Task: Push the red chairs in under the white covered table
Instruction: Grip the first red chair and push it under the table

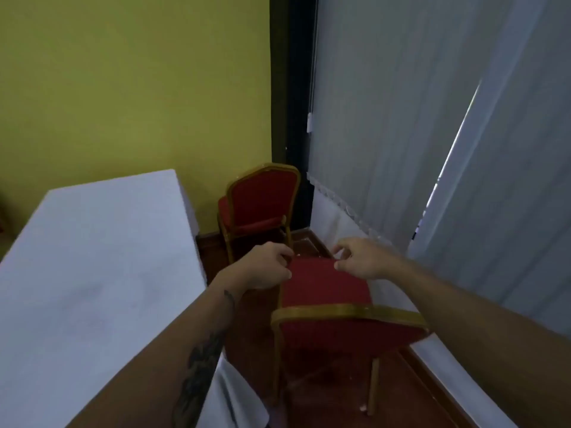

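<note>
The near red chair (327, 285), with a gold frame, stands on the floor right of the white covered table (92, 257); its backrest is towards me. Reaching over the backrest, my left hand (267, 267) curls its fingers around the far left edge of the seat. My right hand (361, 257) is at the far right corner of the seat, fingers apart and bent, at most touching the edge. A second red chair (262, 199) stands farther back in the corner, apart from the table's end.
A yellow wall (133, 88) runs behind the table. Grey vertical blinds (401, 118) cover the right side, with a white sill below. Dark wooden floor (327, 396) shows between table and blinds, forming a narrow aisle.
</note>
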`<act>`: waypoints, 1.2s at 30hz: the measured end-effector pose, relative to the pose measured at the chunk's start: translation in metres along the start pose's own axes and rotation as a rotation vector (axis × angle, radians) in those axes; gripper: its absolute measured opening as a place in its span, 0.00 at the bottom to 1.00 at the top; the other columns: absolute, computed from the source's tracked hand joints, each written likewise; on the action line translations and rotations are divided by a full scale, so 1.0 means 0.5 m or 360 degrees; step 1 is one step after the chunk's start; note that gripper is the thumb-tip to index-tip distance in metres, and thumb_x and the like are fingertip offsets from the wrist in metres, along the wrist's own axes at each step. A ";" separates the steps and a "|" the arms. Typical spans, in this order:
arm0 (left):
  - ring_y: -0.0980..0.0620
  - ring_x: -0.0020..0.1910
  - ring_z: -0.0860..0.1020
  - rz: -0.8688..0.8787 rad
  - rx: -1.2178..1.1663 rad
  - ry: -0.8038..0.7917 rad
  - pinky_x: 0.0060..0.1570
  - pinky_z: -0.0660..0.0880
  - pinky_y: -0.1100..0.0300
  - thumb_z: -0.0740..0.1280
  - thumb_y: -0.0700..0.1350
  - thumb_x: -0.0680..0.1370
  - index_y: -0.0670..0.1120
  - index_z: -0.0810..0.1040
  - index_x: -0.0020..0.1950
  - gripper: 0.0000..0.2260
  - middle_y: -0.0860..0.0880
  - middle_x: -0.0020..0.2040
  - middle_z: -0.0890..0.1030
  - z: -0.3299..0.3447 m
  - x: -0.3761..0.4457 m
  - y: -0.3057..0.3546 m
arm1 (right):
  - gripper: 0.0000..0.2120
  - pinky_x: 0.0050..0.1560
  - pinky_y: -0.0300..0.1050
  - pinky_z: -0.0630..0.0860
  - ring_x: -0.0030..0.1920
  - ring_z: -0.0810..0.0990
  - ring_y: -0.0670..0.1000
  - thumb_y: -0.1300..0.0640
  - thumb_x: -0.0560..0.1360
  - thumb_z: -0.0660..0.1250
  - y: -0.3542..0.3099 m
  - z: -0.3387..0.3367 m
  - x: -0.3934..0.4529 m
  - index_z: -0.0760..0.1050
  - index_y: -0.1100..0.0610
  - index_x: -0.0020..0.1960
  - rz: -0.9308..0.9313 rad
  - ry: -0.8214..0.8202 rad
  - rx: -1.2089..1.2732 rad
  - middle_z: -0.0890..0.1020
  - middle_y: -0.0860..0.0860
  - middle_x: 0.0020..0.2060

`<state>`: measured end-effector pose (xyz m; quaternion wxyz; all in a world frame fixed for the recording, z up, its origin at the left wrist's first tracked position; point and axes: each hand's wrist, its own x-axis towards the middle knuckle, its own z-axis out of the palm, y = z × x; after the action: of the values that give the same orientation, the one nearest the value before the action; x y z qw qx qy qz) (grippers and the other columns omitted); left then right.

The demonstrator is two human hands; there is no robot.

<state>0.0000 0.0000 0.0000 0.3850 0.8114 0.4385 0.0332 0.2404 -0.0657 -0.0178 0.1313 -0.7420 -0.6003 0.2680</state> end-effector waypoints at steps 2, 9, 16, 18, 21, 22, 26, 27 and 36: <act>0.46 0.65 0.75 -0.0078 0.0109 -0.0135 0.63 0.75 0.50 0.70 0.43 0.77 0.50 0.66 0.77 0.28 0.47 0.69 0.75 0.048 0.026 0.028 | 0.22 0.53 0.44 0.74 0.57 0.79 0.51 0.50 0.80 0.69 0.036 -0.003 -0.003 0.73 0.51 0.73 0.0034 -0.0067 -0.0040 0.79 0.51 0.60; 0.44 0.71 0.70 -0.0363 0.0546 -0.0593 0.66 0.70 0.50 0.75 0.44 0.71 0.51 0.62 0.79 0.39 0.47 0.75 0.68 0.207 0.111 0.073 | 0.32 0.72 0.54 0.68 0.72 0.72 0.54 0.40 0.77 0.71 0.156 0.020 -0.023 0.68 0.47 0.78 0.0134 -0.0517 -0.0004 0.73 0.49 0.71; 0.44 0.56 0.77 -0.0423 0.0631 -0.0439 0.67 0.68 0.38 0.65 0.47 0.69 0.52 0.77 0.60 0.19 0.49 0.55 0.79 0.278 0.143 0.059 | 0.33 0.66 0.53 0.74 0.63 0.76 0.53 0.49 0.71 0.77 0.230 0.061 -0.047 0.71 0.45 0.74 0.0081 -0.0712 -0.0023 0.77 0.47 0.63; 0.46 0.51 0.79 -0.0376 0.0650 -0.0466 0.57 0.78 0.48 0.65 0.47 0.70 0.50 0.78 0.58 0.16 0.49 0.52 0.79 0.279 0.143 0.062 | 0.30 0.61 0.53 0.77 0.59 0.79 0.54 0.54 0.70 0.74 0.250 0.081 -0.051 0.74 0.43 0.71 0.0046 -0.0578 -0.0147 0.80 0.49 0.60; 0.47 0.47 0.79 -0.0335 0.0797 -0.0410 0.47 0.80 0.54 0.66 0.45 0.73 0.45 0.78 0.57 0.14 0.48 0.49 0.78 0.278 0.144 0.074 | 0.29 0.58 0.54 0.79 0.56 0.82 0.54 0.56 0.66 0.68 0.265 0.093 -0.059 0.76 0.40 0.66 -0.0031 -0.0382 -0.0226 0.83 0.48 0.56; 0.46 0.46 0.79 -0.0330 0.0847 -0.0385 0.46 0.79 0.55 0.66 0.44 0.73 0.45 0.78 0.57 0.13 0.48 0.48 0.78 0.278 0.144 0.080 | 0.29 0.58 0.54 0.79 0.54 0.82 0.54 0.56 0.66 0.68 0.267 0.093 -0.058 0.77 0.40 0.66 -0.0061 -0.0366 -0.0231 0.83 0.47 0.55; 0.45 0.47 0.79 -0.0337 0.0883 -0.0396 0.45 0.78 0.55 0.66 0.43 0.74 0.44 0.79 0.56 0.12 0.46 0.48 0.78 0.281 0.145 0.085 | 0.30 0.56 0.52 0.81 0.51 0.83 0.51 0.57 0.67 0.70 0.267 0.078 -0.049 0.77 0.40 0.67 -0.0170 -0.0443 -0.0319 0.83 0.45 0.53; 0.45 0.47 0.80 -0.0330 0.0883 -0.0397 0.44 0.78 0.55 0.65 0.43 0.74 0.43 0.79 0.55 0.11 0.47 0.48 0.78 0.281 0.145 0.086 | 0.30 0.55 0.51 0.80 0.52 0.83 0.51 0.57 0.67 0.71 0.264 0.073 -0.048 0.77 0.40 0.67 -0.0184 -0.0461 -0.0368 0.84 0.45 0.54; 0.41 0.54 0.79 -0.0330 0.0895 -0.0367 0.45 0.75 0.54 0.64 0.45 0.75 0.42 0.77 0.61 0.16 0.43 0.57 0.78 0.305 0.142 0.111 | 0.30 0.63 0.52 0.73 0.63 0.76 0.53 0.44 0.69 0.76 0.288 0.035 -0.020 0.76 0.46 0.70 -0.0089 -0.0198 -0.0729 0.78 0.49 0.64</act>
<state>0.1413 -0.0560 -0.0910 0.1941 0.8354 0.4644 -0.2209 0.3477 -0.1130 -0.1041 -0.0703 -0.7176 -0.6726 0.1664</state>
